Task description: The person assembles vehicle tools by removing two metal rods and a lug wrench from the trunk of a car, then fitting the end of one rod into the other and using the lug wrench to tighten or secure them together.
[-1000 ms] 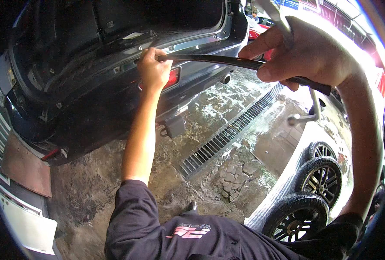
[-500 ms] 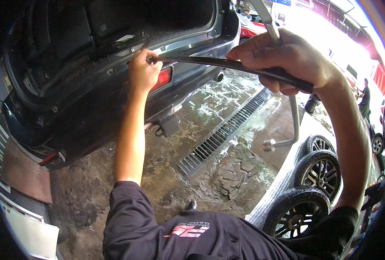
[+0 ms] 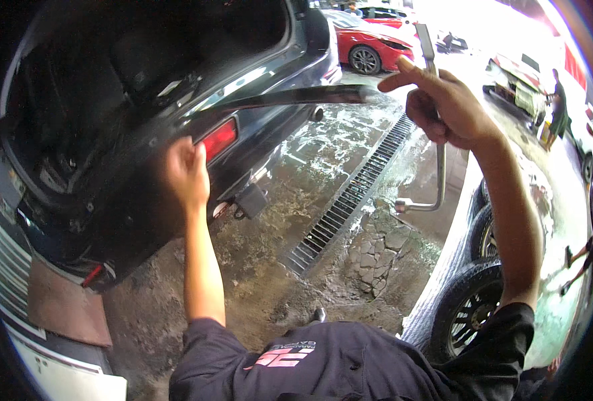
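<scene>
My right hand [image 3: 447, 110] is raised and shut on the shaft of an L-shaped metal wrench [image 3: 436, 180], with the index finger stuck out to the left. A long dark strip [image 3: 289, 97] stretches from the open boot's sill toward that hand; its right end is just short of my fingers and looks blurred. My left hand [image 3: 186, 170] is lower, blurred, in front of the dark car's rear bumper [image 3: 243, 157] beside the red reflector [image 3: 217, 139]. I cannot make out anything in it.
The dark car's open boot [image 3: 129, 73] fills the upper left. A drain grate [image 3: 350, 197] runs across the wet concrete floor. Two wheels [image 3: 470, 311] of another car are at lower right. A red car [image 3: 366, 43] and a standing person [image 3: 558, 100] are farther off.
My left hand has dropped from the dark strip to the bumper. My right hand has let go of the strip's end and lifted up and right, still holding the wrench.
</scene>
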Available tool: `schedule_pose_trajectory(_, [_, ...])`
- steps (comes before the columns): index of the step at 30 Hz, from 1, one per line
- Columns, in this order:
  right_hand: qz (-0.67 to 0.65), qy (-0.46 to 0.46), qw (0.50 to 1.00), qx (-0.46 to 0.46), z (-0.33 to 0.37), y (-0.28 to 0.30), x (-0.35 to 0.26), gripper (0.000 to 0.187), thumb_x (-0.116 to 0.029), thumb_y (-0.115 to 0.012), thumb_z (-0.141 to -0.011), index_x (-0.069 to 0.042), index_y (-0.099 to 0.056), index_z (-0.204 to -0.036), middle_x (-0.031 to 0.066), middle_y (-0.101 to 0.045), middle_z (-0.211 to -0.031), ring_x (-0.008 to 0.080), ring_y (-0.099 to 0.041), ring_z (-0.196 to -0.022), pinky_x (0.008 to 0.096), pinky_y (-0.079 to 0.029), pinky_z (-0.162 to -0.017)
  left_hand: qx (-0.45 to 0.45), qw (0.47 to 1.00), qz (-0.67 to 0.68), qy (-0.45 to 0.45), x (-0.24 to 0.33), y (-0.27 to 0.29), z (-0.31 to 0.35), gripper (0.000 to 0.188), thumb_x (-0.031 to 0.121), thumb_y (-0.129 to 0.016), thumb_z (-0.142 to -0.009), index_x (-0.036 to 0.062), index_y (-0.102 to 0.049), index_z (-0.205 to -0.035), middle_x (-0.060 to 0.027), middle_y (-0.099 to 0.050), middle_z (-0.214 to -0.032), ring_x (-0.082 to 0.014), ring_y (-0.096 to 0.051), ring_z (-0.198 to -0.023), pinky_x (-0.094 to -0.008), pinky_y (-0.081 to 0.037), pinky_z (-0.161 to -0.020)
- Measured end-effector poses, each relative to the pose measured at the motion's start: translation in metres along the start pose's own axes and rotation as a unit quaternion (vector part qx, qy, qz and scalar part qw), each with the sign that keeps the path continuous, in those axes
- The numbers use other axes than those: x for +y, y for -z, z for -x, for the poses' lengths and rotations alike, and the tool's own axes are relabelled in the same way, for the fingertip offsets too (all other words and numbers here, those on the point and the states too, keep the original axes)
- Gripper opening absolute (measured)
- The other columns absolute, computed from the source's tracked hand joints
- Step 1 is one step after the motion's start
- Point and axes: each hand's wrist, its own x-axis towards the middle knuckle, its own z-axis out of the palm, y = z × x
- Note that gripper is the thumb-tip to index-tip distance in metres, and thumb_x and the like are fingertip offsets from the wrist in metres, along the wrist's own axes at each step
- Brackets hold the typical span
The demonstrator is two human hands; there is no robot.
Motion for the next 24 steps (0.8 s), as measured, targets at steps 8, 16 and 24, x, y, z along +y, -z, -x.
schedule_pose_trajectory(8, [-0.179,-0.034,0.97,0.163,0.092,0.023,0.131,0.05,-0.045,-0.045,-0.103,0.001,-0.066,-0.107,-0.0043,-0.04,-0.049,0.0045,-0.033,-0.035,0.0228,-0.026,-0.035,-0.376,0.737,0.556,0.08,0.204,-0.052,0.074,0.014,0.016,-0.064,-0.091,0.0053,-0.055,-0.093,-0.0081,-0.055,-0.081,-0.0214,-0.057,-0.077,-0.0371,-0.052,-0.068])
schedule_pose_trajectory(16, [-0.282,-0.109,0.946,0.119,0.129,-0.026,0.212,0.048,-0.04,-0.045,-0.104,0.004,-0.061,-0.108,-0.0051,-0.039,-0.051,0.0049,-0.033,-0.037,0.0217,-0.027,-0.035,-0.43,0.44,0.773,0.155,0.358,-0.084,0.093,0.017,0.017,-0.062,-0.093,0.0044,-0.072,-0.087,-0.0128,-0.063,-0.071,-0.021,-0.05,-0.051,-0.0339,-0.04,-0.047])
schedule_pose_trajectory(24, [-0.328,-0.125,0.935,0.048,0.104,-0.058,0.252,0.042,-0.038,-0.051,-0.102,0.002,-0.063,-0.107,-0.0052,-0.041,-0.053,0.0054,-0.035,-0.04,0.023,-0.028,-0.038,-0.344,0.418,0.789,0.291,0.373,-0.113,0.106,0.02,0.011,-0.059,-0.093,-0.0053,-0.071,-0.094,-0.0121,-0.066,-0.07,-0.0163,-0.053,-0.048,-0.0293,-0.037,-0.039])
